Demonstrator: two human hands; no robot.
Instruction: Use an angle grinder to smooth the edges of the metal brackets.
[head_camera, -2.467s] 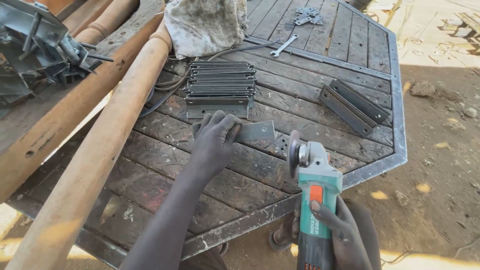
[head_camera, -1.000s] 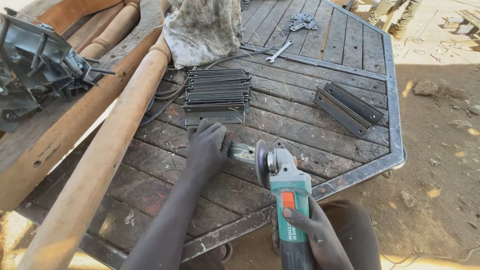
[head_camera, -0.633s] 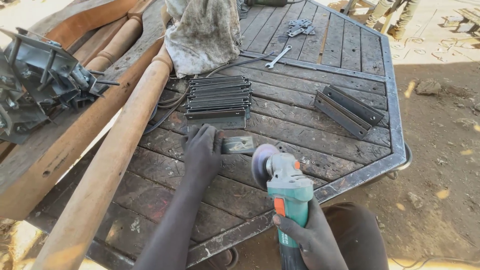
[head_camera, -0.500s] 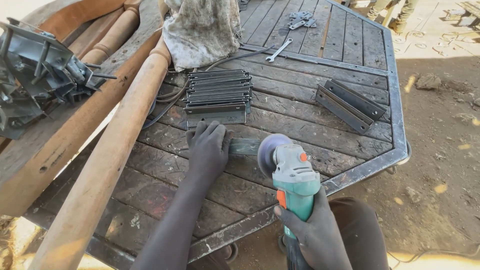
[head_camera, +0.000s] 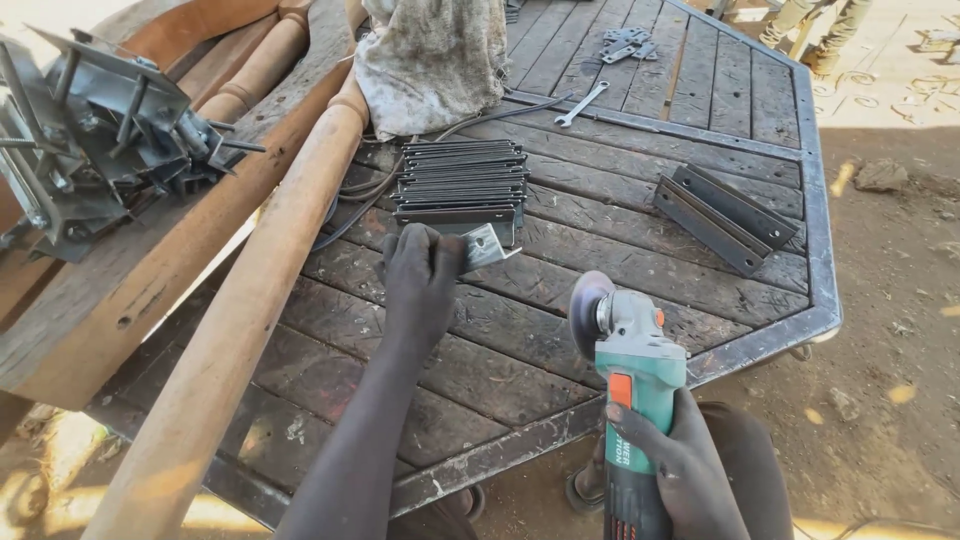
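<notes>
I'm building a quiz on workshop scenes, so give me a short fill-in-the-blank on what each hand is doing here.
1. The left hand presses a small metal plate against the wooden ____.
2. The right hand grips a green angle ____.
3. The plate lies just in front of a stack of dark metal ____.

Missing words: table; grinder; plates

left hand (head_camera: 420, 285) grips metal plate (head_camera: 484, 245); right hand (head_camera: 680, 460) holds angle grinder (head_camera: 630, 350).

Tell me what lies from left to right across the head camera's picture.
Pile of metal brackets → round wooden post → left hand on a small metal plate → angle grinder in the right hand → angle-iron pieces.
</notes>
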